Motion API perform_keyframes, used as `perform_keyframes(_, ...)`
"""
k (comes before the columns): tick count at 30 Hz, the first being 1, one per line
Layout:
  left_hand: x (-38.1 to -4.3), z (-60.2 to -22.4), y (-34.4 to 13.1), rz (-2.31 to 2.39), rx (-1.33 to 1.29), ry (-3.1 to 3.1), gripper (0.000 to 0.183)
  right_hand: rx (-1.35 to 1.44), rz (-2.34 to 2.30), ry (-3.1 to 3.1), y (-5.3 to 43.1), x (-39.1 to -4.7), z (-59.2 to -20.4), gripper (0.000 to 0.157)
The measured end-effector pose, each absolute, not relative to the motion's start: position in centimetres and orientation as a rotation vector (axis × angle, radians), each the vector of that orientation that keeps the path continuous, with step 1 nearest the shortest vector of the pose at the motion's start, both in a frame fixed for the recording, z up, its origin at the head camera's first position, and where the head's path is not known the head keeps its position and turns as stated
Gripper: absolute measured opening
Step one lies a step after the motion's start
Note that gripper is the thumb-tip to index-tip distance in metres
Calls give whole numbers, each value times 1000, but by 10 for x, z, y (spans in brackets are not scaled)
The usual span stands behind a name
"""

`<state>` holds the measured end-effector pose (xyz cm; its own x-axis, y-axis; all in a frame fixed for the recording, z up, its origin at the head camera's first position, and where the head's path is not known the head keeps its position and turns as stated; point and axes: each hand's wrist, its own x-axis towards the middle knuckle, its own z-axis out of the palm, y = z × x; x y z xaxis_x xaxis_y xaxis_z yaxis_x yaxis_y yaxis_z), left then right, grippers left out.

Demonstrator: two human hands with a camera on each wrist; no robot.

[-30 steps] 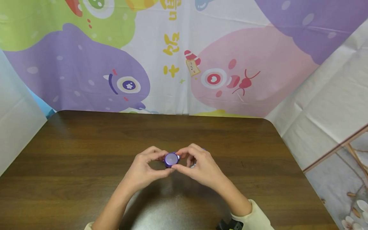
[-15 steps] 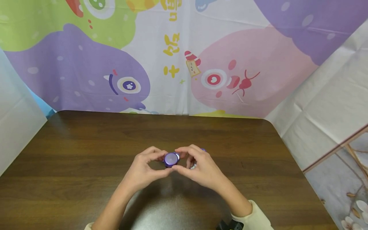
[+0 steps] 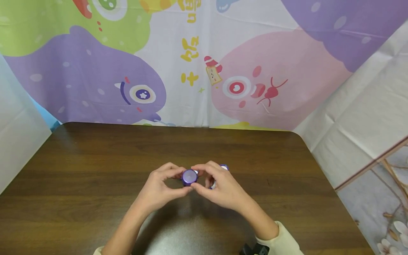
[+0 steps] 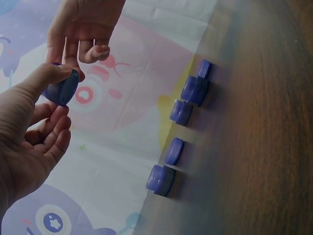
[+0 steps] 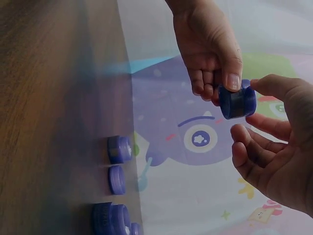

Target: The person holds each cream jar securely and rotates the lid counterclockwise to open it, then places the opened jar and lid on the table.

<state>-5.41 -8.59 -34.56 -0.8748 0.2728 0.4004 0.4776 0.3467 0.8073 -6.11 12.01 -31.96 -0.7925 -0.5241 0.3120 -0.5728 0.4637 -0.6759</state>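
Observation:
Between my two hands is a small round purple jar (image 3: 190, 177), held above the table with its flat round face toward the head camera. My left hand (image 3: 160, 184) pinches it from the left between thumb and fingers. From the other side, my right hand (image 3: 221, 182) holds the jar's edge with thumb and index finger, the other fingers loosely bent. In the right wrist view, the jar (image 5: 237, 103) has a dark band round its side. I cannot tell whether a lid sits on it. Behind my right hand, a purple-and-white piece (image 3: 224, 166) partly shows.
On the brown wooden table (image 3: 95, 170) stand several purple jars (image 4: 191, 89) and flat purple lids (image 4: 174, 151) in a rough row, mostly hidden by my hands in the head view. A cartoon-printed cloth (image 3: 191, 106) hangs at the table's far edge.
My right hand's fingertips have shifted slightly left along the jar's edge. More of the purple-and-white piece behind that hand shows now. The left hand stays in place.

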Motion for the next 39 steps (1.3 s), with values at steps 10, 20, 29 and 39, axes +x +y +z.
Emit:
perform_keyframes(10,-54,-345,-86,-1557,-678,-2413,32,918,1276,-2604,120,-62,-322,35)
perform_keyframes(20,-54,-346,-85,-1539,-678,-2403,31,957,1281,-2609,120,-60,-321,37)
perform_keyframes(29,-54,-346,-85,-1522,-694,-2399,31,944,1263,-2603,120,-61,-324,35)
perform_keyframes(39,-53,-345,-86,-1514,-681,-2398,32,969,1279,-2600,120,-61,-321,41)
